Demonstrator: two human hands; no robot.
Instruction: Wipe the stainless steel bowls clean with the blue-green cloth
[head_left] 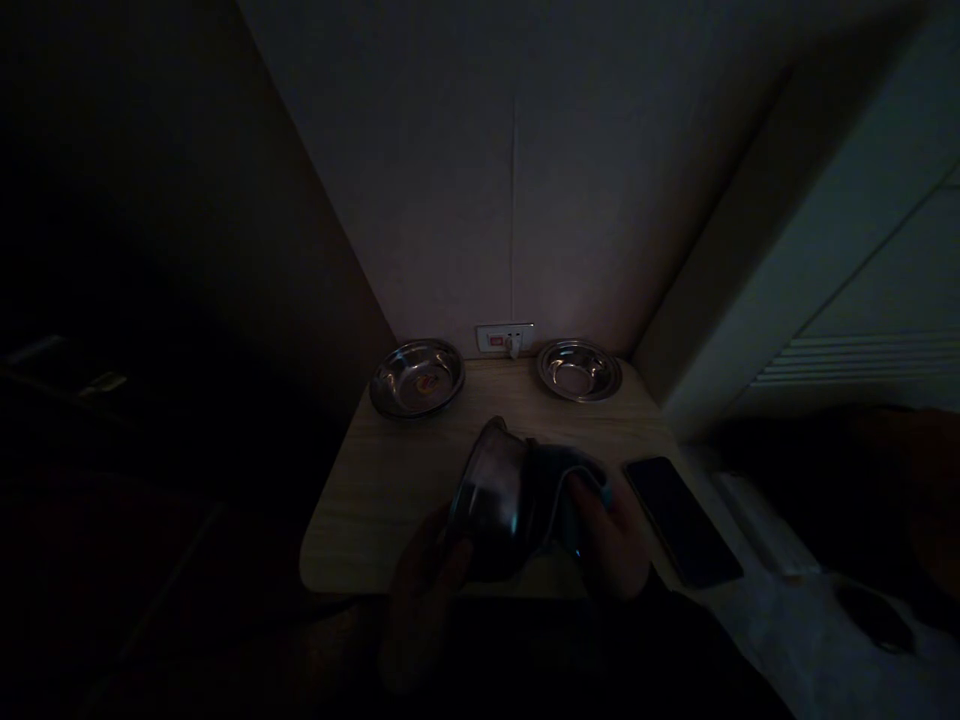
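The scene is very dark. My left hand (427,575) grips the rim side of a shiny metal bowl (491,490), which is tilted on its side over the near part of the small table. In my right hand (611,535) is a bunched dark cloth (566,480), its fingers closed around it. The cloth lies against the right side of the bowl and hides that part. Where the left fingertips end on the bowl is hard to see in the gloom.
A wide metal dish (418,378) sits at the table's back left, and a smaller metal dish (579,370) at the back right. Between them, a wall socket (505,338) holds a plug. A dark phone (682,520) lies along the right edge of the pale wooden tabletop (360,510).
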